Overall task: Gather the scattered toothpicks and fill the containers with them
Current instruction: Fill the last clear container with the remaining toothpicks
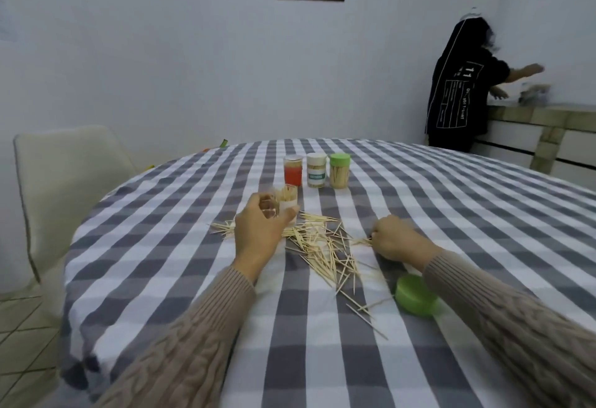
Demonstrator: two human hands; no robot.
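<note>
Toothpicks [325,246] scattered mid-table on checked cloth [451,214], between hands. Left hand [258,230] curled round open container [287,202], steadying it, likely for filling. Right hand [395,240] pinches few picks at pile's edge. Green lid [414,298] lies beside right forearm. Three capped containers [316,170] stand behind.

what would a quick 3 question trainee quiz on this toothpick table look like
1. True or false: the left hand grips the open container.
2. How many closed containers stand at the back: A two, B three, C five?
3. Fill in: the loose green lid lies near the ___ sleeve.

Key: 1 true. 2 B: red, white, green. 3 right; the right hand pinches toothpicks.
</note>
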